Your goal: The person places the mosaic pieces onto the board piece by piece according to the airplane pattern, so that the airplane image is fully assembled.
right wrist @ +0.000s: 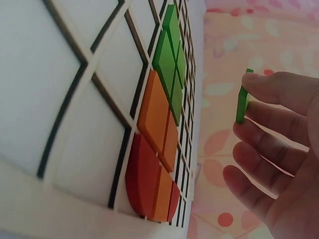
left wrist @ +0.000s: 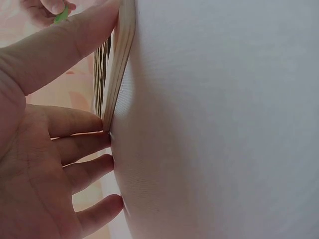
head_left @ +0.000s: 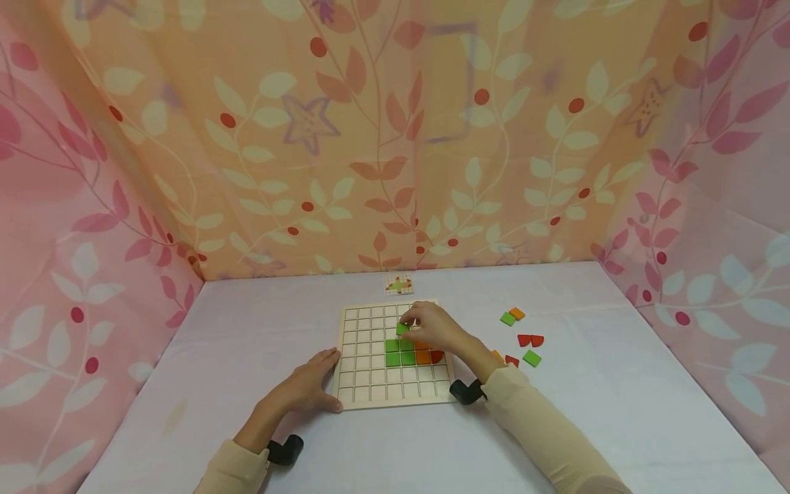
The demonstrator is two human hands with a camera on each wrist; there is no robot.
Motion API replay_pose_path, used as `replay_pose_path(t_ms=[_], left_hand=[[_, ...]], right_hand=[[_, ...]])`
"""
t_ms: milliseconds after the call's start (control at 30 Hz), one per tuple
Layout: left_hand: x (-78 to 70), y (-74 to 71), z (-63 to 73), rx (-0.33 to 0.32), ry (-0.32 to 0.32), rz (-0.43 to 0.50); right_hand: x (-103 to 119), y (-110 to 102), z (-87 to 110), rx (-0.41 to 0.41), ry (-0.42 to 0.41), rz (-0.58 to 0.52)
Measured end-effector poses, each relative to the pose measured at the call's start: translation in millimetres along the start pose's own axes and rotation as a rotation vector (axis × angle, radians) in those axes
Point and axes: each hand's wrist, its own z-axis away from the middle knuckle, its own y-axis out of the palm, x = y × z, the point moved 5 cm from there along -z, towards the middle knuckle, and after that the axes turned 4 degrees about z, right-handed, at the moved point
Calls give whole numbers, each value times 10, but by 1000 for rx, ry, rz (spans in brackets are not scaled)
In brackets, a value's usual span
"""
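My right hand (head_left: 434, 325) pinches a green square tile (right wrist: 242, 97) between thumb and fingers, held above the wooden grid board (head_left: 363, 398). Below it on the board lie green square tiles (head_left: 393, 358), orange tiles (head_left: 422, 357) and a red rounded tile (head_left: 437, 357), set in the grid cells; the hand partly covers this group in the head view. At the board's left side rests my left hand (head_left: 308, 384), its fingers spread and fairly straight. In the left wrist view its thumb (left wrist: 70, 47) and index fingertip touch the board's edge (left wrist: 119, 74).
Right of the board lie loose tiles: a green one (head_left: 507, 319) beside an orange one (head_left: 517, 313), red rounded ones (head_left: 531, 340) and another green one (head_left: 532, 358). Behind the board is a small pattern card (head_left: 398, 284). Patterned curtains (head_left: 382, 137) enclose the white table (head_left: 259, 315).
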Motion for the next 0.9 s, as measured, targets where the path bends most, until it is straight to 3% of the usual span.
replay_pose_path(t_ms=[233, 533, 900], left_hand=[[23, 11, -18, 3, 6, -7], [48, 23, -24, 7, 8, -9], [44, 24, -29, 12, 4, -14]], right_hand=[[75, 101, -100, 24, -6, 33], [226, 209, -180, 38, -78, 93], [307, 338, -241, 74, -67, 113]])
